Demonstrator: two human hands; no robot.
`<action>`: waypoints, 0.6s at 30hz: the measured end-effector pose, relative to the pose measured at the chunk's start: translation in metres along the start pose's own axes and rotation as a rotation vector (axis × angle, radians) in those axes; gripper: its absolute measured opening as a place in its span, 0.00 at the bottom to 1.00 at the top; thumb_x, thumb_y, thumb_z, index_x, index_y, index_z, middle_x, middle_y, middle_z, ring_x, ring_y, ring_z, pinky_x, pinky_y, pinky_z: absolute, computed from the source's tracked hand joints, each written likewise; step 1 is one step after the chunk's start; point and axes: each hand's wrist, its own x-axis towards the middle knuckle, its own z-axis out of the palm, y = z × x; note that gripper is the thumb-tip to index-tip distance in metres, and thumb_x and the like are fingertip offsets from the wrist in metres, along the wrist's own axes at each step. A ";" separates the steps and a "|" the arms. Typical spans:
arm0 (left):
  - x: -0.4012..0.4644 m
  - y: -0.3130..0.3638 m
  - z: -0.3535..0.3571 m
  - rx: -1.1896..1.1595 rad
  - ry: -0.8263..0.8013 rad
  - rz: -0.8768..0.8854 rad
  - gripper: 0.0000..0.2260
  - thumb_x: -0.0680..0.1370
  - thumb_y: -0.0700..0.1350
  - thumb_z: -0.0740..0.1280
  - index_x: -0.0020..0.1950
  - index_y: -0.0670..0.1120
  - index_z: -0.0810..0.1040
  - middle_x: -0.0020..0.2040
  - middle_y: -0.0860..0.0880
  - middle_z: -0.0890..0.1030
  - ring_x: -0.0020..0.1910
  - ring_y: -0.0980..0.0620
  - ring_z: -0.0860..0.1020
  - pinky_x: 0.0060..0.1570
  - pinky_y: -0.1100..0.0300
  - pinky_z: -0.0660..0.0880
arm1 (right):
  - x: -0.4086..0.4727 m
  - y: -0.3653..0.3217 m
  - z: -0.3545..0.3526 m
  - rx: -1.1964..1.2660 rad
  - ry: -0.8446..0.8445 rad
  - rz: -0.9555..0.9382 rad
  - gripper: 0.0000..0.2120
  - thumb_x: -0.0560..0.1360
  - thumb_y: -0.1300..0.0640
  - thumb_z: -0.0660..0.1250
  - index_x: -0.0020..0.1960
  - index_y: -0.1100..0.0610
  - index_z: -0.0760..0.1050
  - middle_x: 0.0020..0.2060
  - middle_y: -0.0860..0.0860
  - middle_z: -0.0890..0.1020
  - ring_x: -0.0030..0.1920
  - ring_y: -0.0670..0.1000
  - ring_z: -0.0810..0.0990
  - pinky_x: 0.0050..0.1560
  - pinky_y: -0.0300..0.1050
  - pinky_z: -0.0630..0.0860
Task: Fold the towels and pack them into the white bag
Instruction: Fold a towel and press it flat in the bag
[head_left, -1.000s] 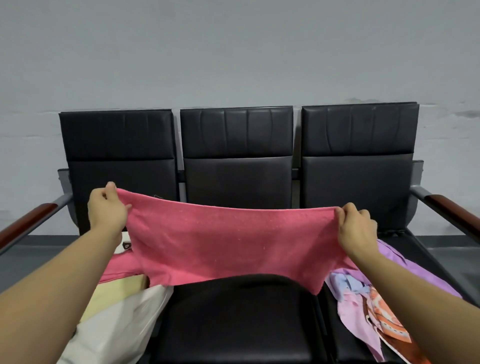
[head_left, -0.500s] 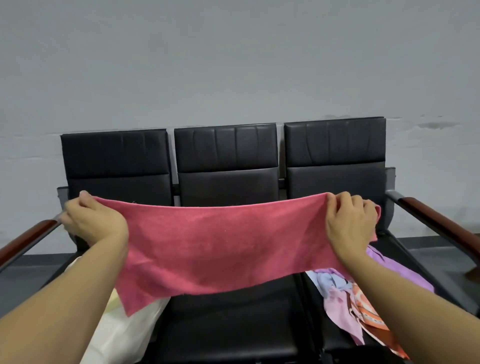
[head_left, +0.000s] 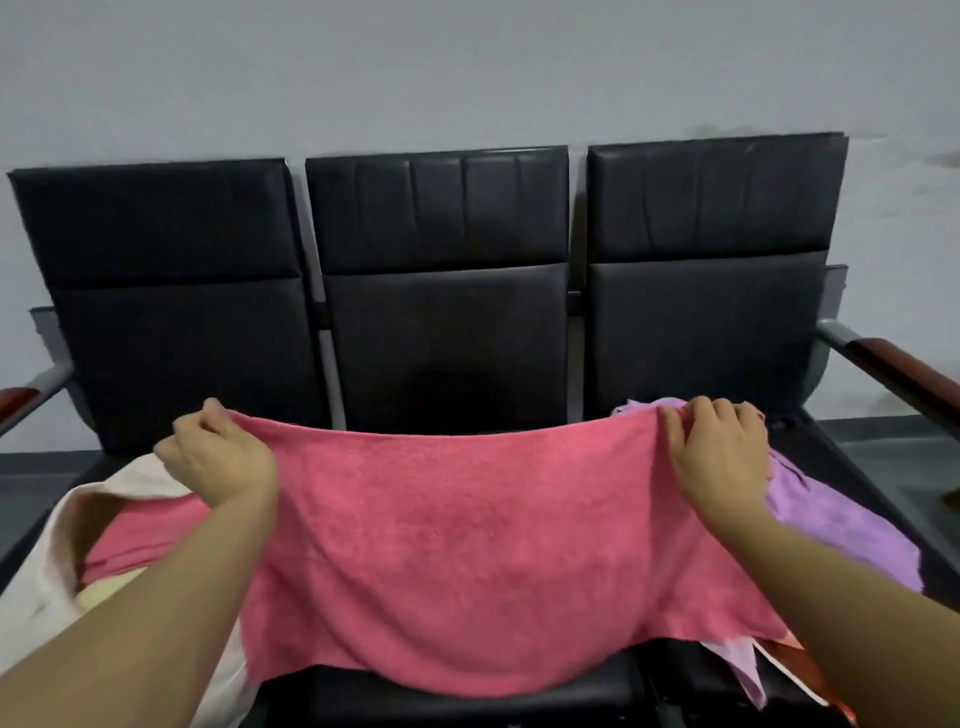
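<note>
A pink towel is spread across the middle seat, its near edge draping over the seat front. My left hand grips its far left corner and my right hand grips its far right corner, both just above the seat. The white bag lies open on the left seat, with a pink cloth and a pale yellow one showing inside. A purple towel lies on the right seat, partly under the pink towel.
Three black chairs stand joined in a row against a grey wall. Wooden armrests stick out at both ends. Patterned orange and lilac cloths lie at the front of the right seat.
Both hands have lowered the stretched pink towel from the air down onto the middle seat. The view has tilted down and closer to the chairs.
</note>
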 end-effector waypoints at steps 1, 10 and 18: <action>0.001 -0.012 0.017 0.034 -0.027 0.013 0.19 0.86 0.49 0.58 0.62 0.34 0.78 0.63 0.28 0.71 0.64 0.31 0.71 0.66 0.45 0.66 | 0.001 0.002 0.022 -0.027 -0.039 -0.032 0.20 0.80 0.47 0.58 0.40 0.61 0.76 0.36 0.61 0.80 0.42 0.64 0.76 0.55 0.59 0.70; 0.018 -0.108 0.153 0.213 -0.251 0.023 0.20 0.86 0.49 0.59 0.56 0.33 0.79 0.52 0.31 0.81 0.54 0.33 0.78 0.54 0.46 0.70 | 0.020 0.015 0.185 -0.143 -0.338 -0.108 0.23 0.79 0.45 0.56 0.42 0.62 0.78 0.37 0.64 0.81 0.42 0.65 0.77 0.49 0.59 0.70; 0.012 -0.151 0.215 0.325 -0.579 -0.140 0.27 0.84 0.51 0.63 0.79 0.39 0.62 0.72 0.37 0.74 0.72 0.39 0.71 0.71 0.51 0.64 | 0.030 0.029 0.243 -0.028 -0.437 -0.038 0.19 0.78 0.45 0.67 0.59 0.60 0.75 0.57 0.61 0.78 0.58 0.64 0.74 0.58 0.59 0.71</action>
